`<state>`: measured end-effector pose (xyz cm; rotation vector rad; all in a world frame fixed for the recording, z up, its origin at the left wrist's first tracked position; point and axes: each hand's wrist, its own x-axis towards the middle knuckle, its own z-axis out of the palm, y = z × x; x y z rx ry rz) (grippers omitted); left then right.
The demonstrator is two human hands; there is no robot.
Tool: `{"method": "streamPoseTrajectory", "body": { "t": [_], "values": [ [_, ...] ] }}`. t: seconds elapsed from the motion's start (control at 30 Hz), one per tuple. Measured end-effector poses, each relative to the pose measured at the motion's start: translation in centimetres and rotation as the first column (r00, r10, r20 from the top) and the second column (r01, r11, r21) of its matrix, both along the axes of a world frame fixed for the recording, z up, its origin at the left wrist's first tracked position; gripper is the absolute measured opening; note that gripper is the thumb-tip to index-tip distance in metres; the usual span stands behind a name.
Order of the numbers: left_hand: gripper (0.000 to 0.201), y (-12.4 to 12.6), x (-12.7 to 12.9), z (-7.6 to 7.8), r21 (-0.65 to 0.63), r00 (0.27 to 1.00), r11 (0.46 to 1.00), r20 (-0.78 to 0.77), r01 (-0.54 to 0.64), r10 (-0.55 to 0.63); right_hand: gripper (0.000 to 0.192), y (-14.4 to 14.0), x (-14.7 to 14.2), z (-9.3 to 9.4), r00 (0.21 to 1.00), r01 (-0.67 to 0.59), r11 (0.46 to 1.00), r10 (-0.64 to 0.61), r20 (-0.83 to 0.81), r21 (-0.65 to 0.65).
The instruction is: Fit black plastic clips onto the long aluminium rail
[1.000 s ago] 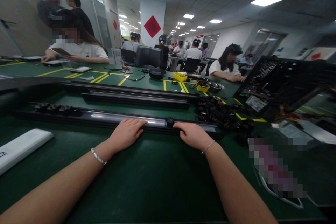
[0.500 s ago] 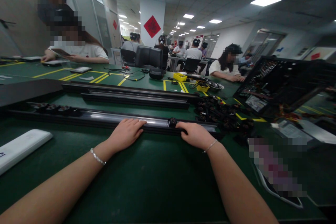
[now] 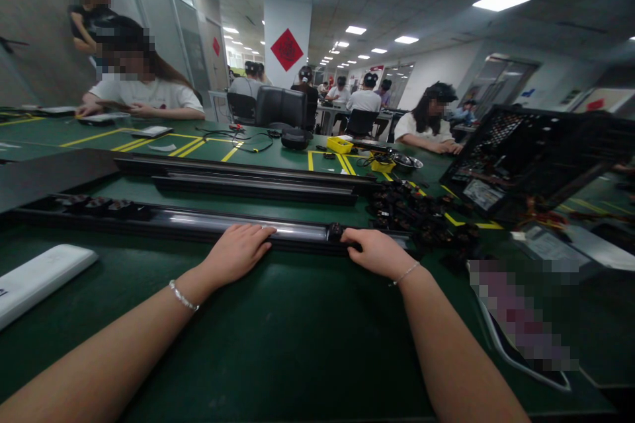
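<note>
A long black rail (image 3: 198,225) with a shiny metal channel lies across the green table in front of me. My left hand (image 3: 237,251) rests flat on the rail's near edge, fingers together. My right hand (image 3: 374,251) sits on the rail further right, fingertips touching a small black slider (image 3: 336,232) that rides in the channel. Several small black clips (image 3: 99,205) sit on the rail's far left end.
Two more black rails (image 3: 258,182) lie behind. A heap of small black parts (image 3: 421,215) sits to the right, beside an open black computer case (image 3: 526,158). A white block (image 3: 40,277) lies at the left. Other people sit at tables beyond.
My right hand and the black slider have moved to the right along the rail. My left hand has stayed where it was.
</note>
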<state>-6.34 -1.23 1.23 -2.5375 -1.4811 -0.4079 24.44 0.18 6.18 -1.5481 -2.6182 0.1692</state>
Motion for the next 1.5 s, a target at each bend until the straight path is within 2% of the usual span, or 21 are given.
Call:
{"method": "streamPoseTrajectory", "body": {
  "t": [0.63, 1.1, 1.3, 1.4, 1.5],
  "values": [
    [0.040, 0.1, 0.0, 0.0, -0.022, 1.000, 1.000, -0.013, -0.012, 0.011, 0.011, 0.5, 2.2, 0.5, 0.998, 0.035, 0.999, -0.035, -0.051, -0.010],
    [0.040, 0.0, 0.1, 0.2, -0.029, 1.000, 1.000, -0.013, -0.009, 0.009, 0.015, 1.0, 3.7, 0.5, 0.992, 0.062, 0.997, -0.067, -0.106, -0.055],
    [0.040, 0.0, 0.0, 0.1, -0.026, 1.000, 1.000, -0.003, -0.013, 0.013, 0.019, 1.0, 4.3, 0.7, 0.985, 0.025, 1.000, -0.022, -0.171, 0.015],
    [0.040, 0.0, 0.0, 0.1, -0.021, 1.000, 1.000, -0.001, -0.014, 0.014, 0.022, 1.3, 3.4, 0.0, 0.959, 0.164, 0.980, -0.132, -0.252, 0.111],
    [0.040, 0.0, 0.1, 0.1, -0.027, 1.000, 0.999, -0.004, -0.018, 0.018, 0.024, 1.8, 1.7, -1.2, 0.912, 0.329, 0.915, -0.244, -0.328, 0.233]
  ]
}}
